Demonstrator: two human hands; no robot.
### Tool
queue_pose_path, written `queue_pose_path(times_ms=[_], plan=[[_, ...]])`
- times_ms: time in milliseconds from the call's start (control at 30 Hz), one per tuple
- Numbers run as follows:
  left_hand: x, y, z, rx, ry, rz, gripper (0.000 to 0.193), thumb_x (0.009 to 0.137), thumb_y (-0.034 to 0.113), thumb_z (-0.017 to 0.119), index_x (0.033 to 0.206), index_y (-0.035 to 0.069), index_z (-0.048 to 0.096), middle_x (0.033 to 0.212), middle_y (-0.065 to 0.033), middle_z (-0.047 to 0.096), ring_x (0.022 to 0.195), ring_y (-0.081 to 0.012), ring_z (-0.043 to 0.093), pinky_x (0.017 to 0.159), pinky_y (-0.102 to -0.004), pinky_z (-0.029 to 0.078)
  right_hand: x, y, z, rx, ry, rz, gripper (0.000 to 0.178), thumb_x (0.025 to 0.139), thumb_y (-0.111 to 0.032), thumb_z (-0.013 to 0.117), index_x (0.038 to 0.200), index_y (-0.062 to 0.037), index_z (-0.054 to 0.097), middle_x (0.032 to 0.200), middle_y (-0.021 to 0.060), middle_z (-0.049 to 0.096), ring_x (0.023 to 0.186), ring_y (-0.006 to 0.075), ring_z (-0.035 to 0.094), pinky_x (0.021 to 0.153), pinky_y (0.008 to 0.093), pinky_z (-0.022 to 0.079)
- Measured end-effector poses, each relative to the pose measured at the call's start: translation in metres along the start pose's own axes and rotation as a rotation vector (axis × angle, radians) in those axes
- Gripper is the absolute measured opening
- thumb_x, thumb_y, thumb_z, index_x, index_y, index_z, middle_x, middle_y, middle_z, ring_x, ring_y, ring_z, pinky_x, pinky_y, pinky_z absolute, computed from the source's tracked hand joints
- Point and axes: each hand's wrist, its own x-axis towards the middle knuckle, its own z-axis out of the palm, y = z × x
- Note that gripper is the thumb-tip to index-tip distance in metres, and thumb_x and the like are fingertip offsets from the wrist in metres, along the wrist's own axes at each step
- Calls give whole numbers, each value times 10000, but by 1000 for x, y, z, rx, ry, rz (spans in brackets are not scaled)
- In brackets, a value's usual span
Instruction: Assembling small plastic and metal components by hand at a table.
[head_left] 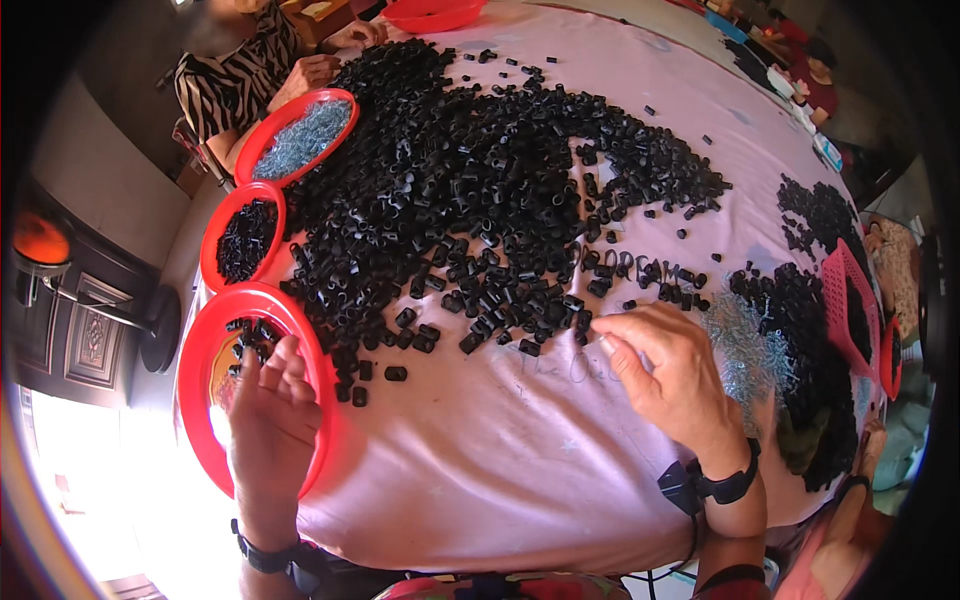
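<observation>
A large pile of short black plastic tubes (pixel 470 160) covers much of the pink cloth. At its near edge is my right hand (pixel 668 372), thumb and index finger a little apart, the index tip close beside a black tube (pixel 583 322). Whether it touches the tube I cannot tell. My left hand (pixel 272 425) hovers at the near red basin (pixel 322 440), palm turned up and fingers loosely bent and apart. No part shows in that hand. Several black pieces (pixel 258 335) lie in this basin, just beyond the left fingertips.
Farther along the left edge stand a red basin (pixel 208 250) of dark pieces and a red basin (pixel 243 160) of silvery metal parts. Metal springs (pixel 752 350) and more black parts (pixel 822 400) lie at right, beside a pink basket (pixel 850 310). Other people sit around the table.
</observation>
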Motion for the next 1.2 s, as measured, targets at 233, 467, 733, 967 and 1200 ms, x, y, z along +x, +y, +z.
queue_pose_path(times_ms=[233, 467, 733, 967, 1200], plan=[[-1, -66, 72, 1226, -600, 249, 378, 1022, 88, 618, 1381, -27, 590, 1291, -184, 676, 1213, -314, 632, 1060, -402, 478, -5, 12, -14, -189, -164, 159, 97, 902, -80, 709, 955, -2, 729, 833, 165, 709, 780, 347, 689, 714, 435, 542], [16, -121, 84, 1984, -911, 678, 697, 932, 160, 723, 1539, -22, 431, 1604, -270, 391, 1488, -508, 337, 1201, -556, 316, -4, 15, -27, -237, -179, 189, 92, 900, -120, 709, 910, -29, 720, 806, 185, 704, 734, 368, 694, 697, 460, 540], [-8, -101, 64, 2086, -984, 589, 702, 910, 195, 757, 1521, 1, 473, 1635, -244, 365, 1520, -503, 299, 1190, -582, 311, -8, 22, -9, -212, -250, 79, 90, 863, -104, 727, 900, -32, 686, 810, 151, 688, 788, 354, 694, 708, 459, 547], [-3, -87, 62, 2001, -831, 593, 563, 918, 106, 709, 1448, -10, 558, 1561, -255, 475, 1467, -442, 437, 1112, -548, 401, -6, 11, -5, -103, -213, 83, 33, 866, -59, 687, 886, -39, 671, 807, 129, 688, 803, 341, 689, 702, 443, 552], [1, -89, 66, 1919, -734, 686, 375, 910, 41, 686, 1281, -9, 671, 1347, -220, 623, 1191, -394, 608, 985, -487, 477, -6, 9, -2, -55, -193, 54, 38, 855, -43, 671, 891, -32, 665, 810, 126, 699, 779, 339, 682, 694, 445, 553]])
